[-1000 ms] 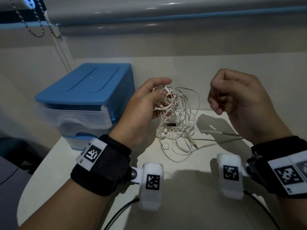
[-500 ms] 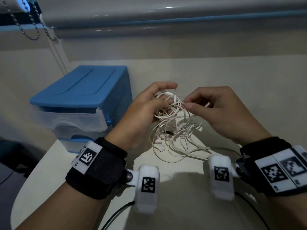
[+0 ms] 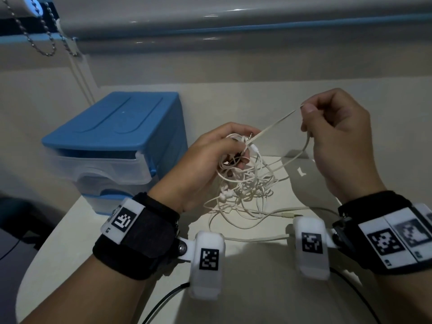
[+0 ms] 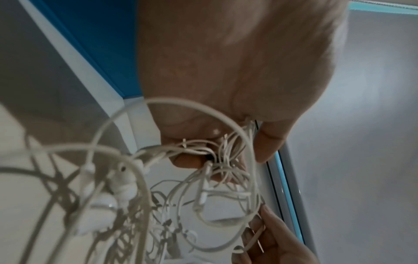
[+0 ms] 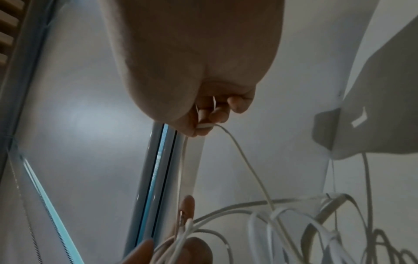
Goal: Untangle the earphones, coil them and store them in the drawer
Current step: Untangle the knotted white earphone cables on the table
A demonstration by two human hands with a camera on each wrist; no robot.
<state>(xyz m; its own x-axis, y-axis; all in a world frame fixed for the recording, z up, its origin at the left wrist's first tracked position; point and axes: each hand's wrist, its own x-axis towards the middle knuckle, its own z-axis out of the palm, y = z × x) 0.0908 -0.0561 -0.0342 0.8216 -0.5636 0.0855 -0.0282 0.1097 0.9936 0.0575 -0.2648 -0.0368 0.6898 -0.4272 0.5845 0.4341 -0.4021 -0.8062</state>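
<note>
A tangled bundle of white earphones (image 3: 247, 183) hangs above the white table (image 3: 233, 288), with loose loops trailing onto it. My left hand (image 3: 210, 157) grips the top of the knot (image 4: 217, 153), fingers curled round several strands. My right hand (image 3: 334, 136) is raised to the right and pinches one cable strand (image 5: 204, 126) between thumb and fingertips; the strand runs taut down-left to the bundle. Earbuds (image 4: 120, 185) dangle below the left hand. The blue drawer unit (image 3: 117, 136) stands at the left, its clear drawers pushed in.
A jack plug (image 3: 288, 215) and cable loops lie on the table in front of the wrists. Behind the table runs a wall and window ledge (image 3: 233, 24), with a bead chain (image 3: 35, 40) at the upper left. The table's rounded left edge drops off near the drawers.
My right hand went from beside the bundle, to reaching into it, to lifting up and right with one strand pulled taut. The left hand kept its hold on the knot.
</note>
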